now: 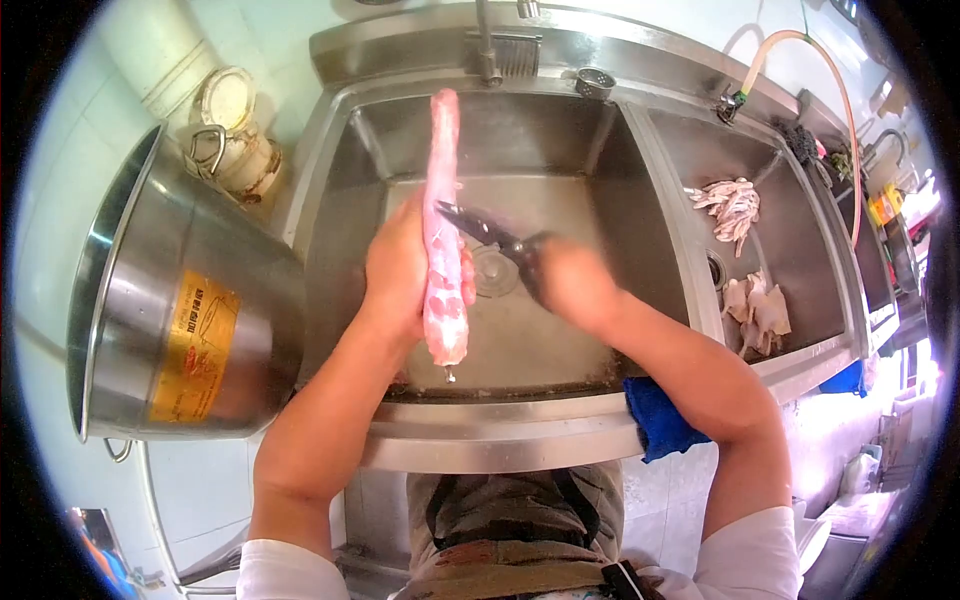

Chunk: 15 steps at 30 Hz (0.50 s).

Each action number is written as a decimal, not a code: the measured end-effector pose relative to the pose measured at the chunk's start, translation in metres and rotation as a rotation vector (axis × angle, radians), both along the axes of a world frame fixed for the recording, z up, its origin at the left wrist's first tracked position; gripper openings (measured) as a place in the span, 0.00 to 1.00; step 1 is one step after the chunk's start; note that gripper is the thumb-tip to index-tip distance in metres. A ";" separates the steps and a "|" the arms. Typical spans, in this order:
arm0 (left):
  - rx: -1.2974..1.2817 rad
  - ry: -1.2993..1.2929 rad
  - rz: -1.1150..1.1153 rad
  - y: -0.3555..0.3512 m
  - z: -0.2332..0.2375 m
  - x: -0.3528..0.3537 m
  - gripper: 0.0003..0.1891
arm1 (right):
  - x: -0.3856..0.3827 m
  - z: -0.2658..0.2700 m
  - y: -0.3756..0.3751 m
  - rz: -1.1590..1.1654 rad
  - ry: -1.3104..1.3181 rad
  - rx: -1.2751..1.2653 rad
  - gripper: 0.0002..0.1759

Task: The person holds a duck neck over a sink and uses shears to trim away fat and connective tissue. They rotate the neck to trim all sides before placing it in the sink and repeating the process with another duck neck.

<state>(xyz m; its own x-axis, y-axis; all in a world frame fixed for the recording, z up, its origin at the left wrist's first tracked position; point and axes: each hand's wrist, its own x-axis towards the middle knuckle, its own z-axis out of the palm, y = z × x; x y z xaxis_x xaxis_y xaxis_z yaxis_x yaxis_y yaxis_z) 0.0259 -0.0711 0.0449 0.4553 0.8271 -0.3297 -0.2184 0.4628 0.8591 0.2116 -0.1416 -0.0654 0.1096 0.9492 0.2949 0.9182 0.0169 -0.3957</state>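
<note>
Over the left basin of a steel sink (520, 430), my left hand (400, 270) grips a long pink plastic-wrapped sausage roll (442, 210) around its lower half. The roll points away from me, with its metal-clipped end nearest me. My right hand (570, 285) holds dark scissors (480, 228). Their blades point left and touch the roll's right side, just above my left fingers.
A large steel pot (190, 300) with a yellow label lies tilted at the left. A lidded metal container (232, 140) stands behind it. The right basin holds pale meat pieces (735, 205) and more (757, 312). A blue cloth (655, 420) hangs on the sink's front edge; a hose (800, 45) runs at the back right.
</note>
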 end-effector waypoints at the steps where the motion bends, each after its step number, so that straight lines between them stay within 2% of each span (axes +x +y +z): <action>1: -0.019 -0.005 0.006 0.002 -0.003 -0.001 0.16 | 0.003 -0.001 0.002 -0.007 -0.001 0.007 0.11; 3: -0.017 -0.018 -0.025 0.006 -0.005 -0.003 0.15 | 0.009 0.002 0.004 -0.025 -0.001 0.024 0.10; 6: 0.016 -0.082 -0.090 0.007 -0.010 -0.006 0.13 | 0.012 0.018 0.001 -0.040 0.248 0.086 0.11; 8: 0.015 -0.162 -0.095 0.008 -0.015 -0.005 0.12 | 0.010 0.020 0.001 -0.006 0.326 0.045 0.15; 11: -0.061 -0.185 -0.057 0.004 -0.011 -0.001 0.11 | -0.002 0.023 -0.001 0.029 0.336 0.027 0.18; 14: -0.081 -0.196 -0.078 0.000 -0.010 -0.001 0.10 | 0.001 0.014 0.001 0.027 0.099 0.136 0.16; 15: -0.072 -0.154 -0.118 -0.001 -0.007 -0.003 0.10 | 0.000 0.016 0.001 0.001 0.088 0.082 0.15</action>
